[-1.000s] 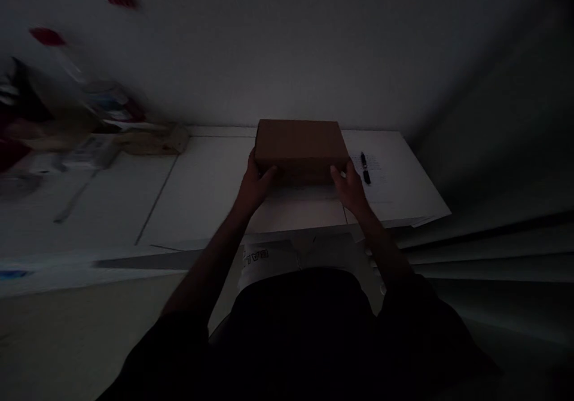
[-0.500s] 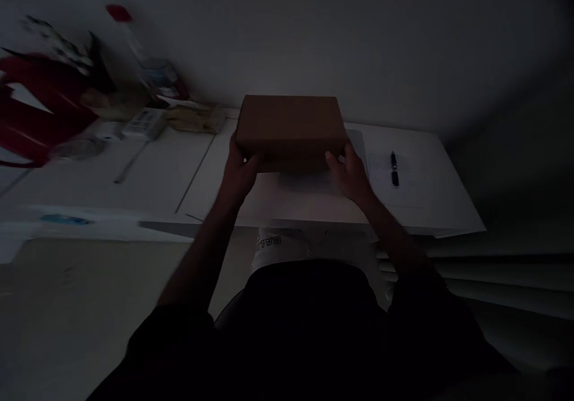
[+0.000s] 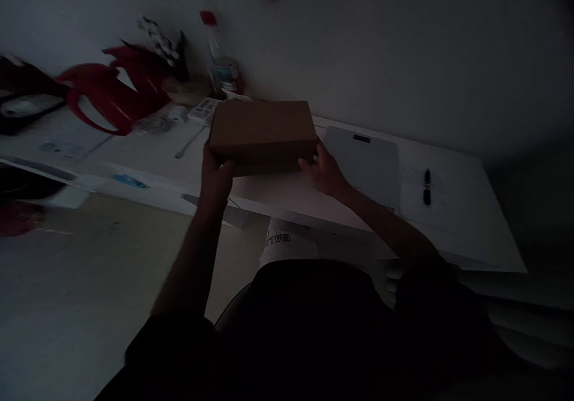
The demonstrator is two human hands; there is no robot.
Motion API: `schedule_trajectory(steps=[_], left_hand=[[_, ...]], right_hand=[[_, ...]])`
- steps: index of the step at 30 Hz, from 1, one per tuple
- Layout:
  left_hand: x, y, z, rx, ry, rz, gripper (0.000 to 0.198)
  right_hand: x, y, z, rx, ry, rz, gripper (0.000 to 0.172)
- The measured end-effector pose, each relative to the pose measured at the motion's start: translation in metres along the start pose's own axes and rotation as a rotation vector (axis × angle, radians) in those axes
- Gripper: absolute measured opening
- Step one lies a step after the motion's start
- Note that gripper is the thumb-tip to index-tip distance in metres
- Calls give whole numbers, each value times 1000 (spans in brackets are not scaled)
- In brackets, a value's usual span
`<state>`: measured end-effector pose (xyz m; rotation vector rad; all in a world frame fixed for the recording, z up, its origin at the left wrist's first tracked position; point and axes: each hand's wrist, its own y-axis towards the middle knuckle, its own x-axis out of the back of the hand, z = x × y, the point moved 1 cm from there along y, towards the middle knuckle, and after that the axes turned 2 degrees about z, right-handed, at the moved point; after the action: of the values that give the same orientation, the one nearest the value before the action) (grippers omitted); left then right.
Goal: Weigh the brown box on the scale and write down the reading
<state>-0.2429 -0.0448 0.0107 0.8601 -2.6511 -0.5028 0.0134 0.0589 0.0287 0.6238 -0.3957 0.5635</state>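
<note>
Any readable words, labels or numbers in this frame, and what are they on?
"BAL", seen upside down and cut off, on the white garment under the desk edge.
Bottle label: too blurred to read.
Printed sheet under the pen: too small.
Cardboard box, held by both hands: no text visible.

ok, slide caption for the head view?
Left hand and right hand grip a closed brown cardboard box above a white desk.
</note>
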Motion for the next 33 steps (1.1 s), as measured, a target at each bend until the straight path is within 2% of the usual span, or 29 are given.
schedule_trajectory(steps=[3,10,19,30,33], left_hand=[[8,-7,3,59,-53,-49,72],[13,-14,14,110,-37,-67,67],[7,-19,12,175,-54,-77,71],[5,-23,18,147,7,-21,78],[7,-24,24,133,27,-8,79]], right_hand=[[-13,1,-1,-22,14,27,58],[-28,-2,-13,-35,-5,40,60],[-30,-6,-20,-60,-34,48,60],[-32,-11,-21,-10,-132,55,51],[-32,-12,-21,-20,-164,76,58]])
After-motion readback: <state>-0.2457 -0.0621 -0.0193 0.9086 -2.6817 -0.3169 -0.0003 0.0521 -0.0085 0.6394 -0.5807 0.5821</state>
